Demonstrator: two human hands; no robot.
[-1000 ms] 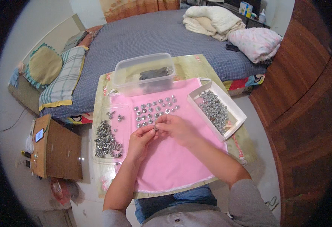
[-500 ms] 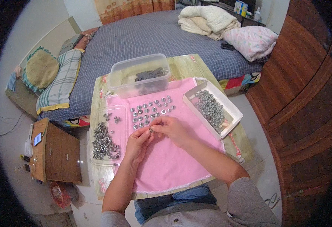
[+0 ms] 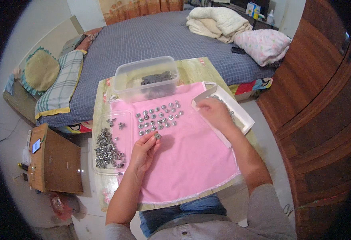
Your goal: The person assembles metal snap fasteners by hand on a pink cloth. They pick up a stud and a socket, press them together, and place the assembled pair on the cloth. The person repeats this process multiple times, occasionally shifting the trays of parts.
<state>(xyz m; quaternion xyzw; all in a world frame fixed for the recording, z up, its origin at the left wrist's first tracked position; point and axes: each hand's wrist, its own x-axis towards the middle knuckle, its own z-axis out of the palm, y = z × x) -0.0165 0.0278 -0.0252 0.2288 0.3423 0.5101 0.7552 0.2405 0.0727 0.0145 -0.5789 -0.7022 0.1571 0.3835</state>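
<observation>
Between the thumb and fingers of my left hand (image 3: 142, 149) is a small metal screw with a round grey washer (image 3: 157, 136) on it, held just above the pink cloth (image 3: 185, 170). My right hand (image 3: 215, 115) reaches over the near left wall of a white cardboard box (image 3: 244, 119) of small metal nuts. Its fingertips are down at the nuts and hidden from sight. Beyond my left hand, several small round metal pieces (image 3: 160, 116) stand in rows on the cloth. Loose metal screws (image 3: 108, 150) lie heaped on a clear plastic lid (image 3: 130, 160) to the left.
A clear plastic tub (image 3: 143, 95) with dark flat pieces (image 3: 157, 78) stands at the table's far side. Behind the table is a bed (image 3: 143, 40) with a checked cover. A wooden cabinet (image 3: 55, 160) stands left, and a brown wardrobe (image 3: 315, 112) rises at the right.
My right hand has left the screw and moved right to the box of nuts. The left hand stays in nearly the same place, still holding the screw with its washer.
</observation>
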